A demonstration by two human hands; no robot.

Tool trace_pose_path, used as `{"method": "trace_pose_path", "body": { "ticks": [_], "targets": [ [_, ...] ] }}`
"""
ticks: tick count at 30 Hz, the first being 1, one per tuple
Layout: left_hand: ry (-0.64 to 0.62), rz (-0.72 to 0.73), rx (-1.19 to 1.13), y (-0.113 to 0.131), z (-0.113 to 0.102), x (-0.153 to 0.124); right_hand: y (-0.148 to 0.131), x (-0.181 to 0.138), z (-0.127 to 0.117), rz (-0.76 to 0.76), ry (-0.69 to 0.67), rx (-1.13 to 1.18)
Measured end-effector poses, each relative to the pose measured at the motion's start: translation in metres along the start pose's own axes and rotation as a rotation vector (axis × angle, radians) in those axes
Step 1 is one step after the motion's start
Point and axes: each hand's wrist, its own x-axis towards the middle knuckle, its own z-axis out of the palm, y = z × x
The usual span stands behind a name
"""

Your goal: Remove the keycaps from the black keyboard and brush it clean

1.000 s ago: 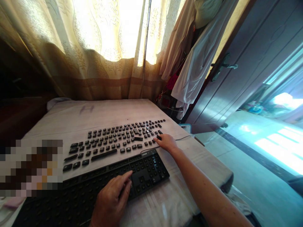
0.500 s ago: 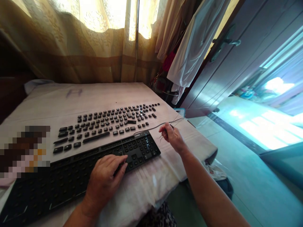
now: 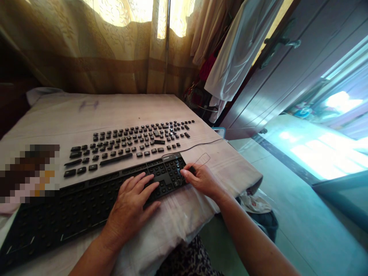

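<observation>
A black keyboard without its keycaps lies slantwise on the cloth-covered table. My left hand rests flat on its right half, fingers spread and holding nothing. At the number pad on the right end, my right hand is closed around a wire keycap puller. The puller's thin wire loop points away from the keyboard, up and to the right. My right thumb and fingertip meet over the number pad; whether a keycap is between them is hidden. Behind the keyboard, loose black keycaps are laid out in rows.
A thin cable runs from the keyboard towards the table's right edge. A long spacebar lies in front of the keycap rows. Curtains hang behind the table. A door stands on the right, and a blurred patch covers the left.
My right hand has moved left and down onto the number pad, with the wire loop now pointing away. My left hand has gone from a pinch to spread fingers.
</observation>
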Motion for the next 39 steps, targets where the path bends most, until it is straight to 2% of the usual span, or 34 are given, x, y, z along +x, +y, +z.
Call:
{"method": "trace_pose_path", "body": {
  "ticks": [5,9,13,17,22,27,33,39],
  "targets": [
    [-0.01,-0.025,-0.009,0.0,0.002,-0.001,-0.007,-0.002,0.002,-0.039,-0.001,-0.189],
    [-0.008,-0.021,-0.02,0.0,0.003,-0.001,-0.013,0.0,0.008,-0.174,-0.039,-0.362],
    [0.003,-0.016,-0.024,0.001,0.003,-0.001,-0.005,0.003,0.016,-0.313,-0.046,-0.466],
    [0.004,-0.014,-0.025,0.002,0.004,-0.001,0.008,0.0,0.016,-0.395,-0.039,-0.445],
    [0.002,-0.013,0.023,0.003,0.005,-0.001,0.016,-0.001,0.019,-0.343,0.1,-0.389],
    [-0.022,-0.014,0.059,0.001,0.008,-0.002,0.018,0.002,0.025,-0.342,0.205,-0.343],
    [-0.057,-0.027,0.076,0.002,0.008,-0.003,0.017,0.004,0.027,-0.399,0.266,-0.262],
    [-0.07,-0.032,0.071,0.001,0.009,-0.002,0.016,0.003,0.03,-0.368,0.332,-0.175]
  ]
}}
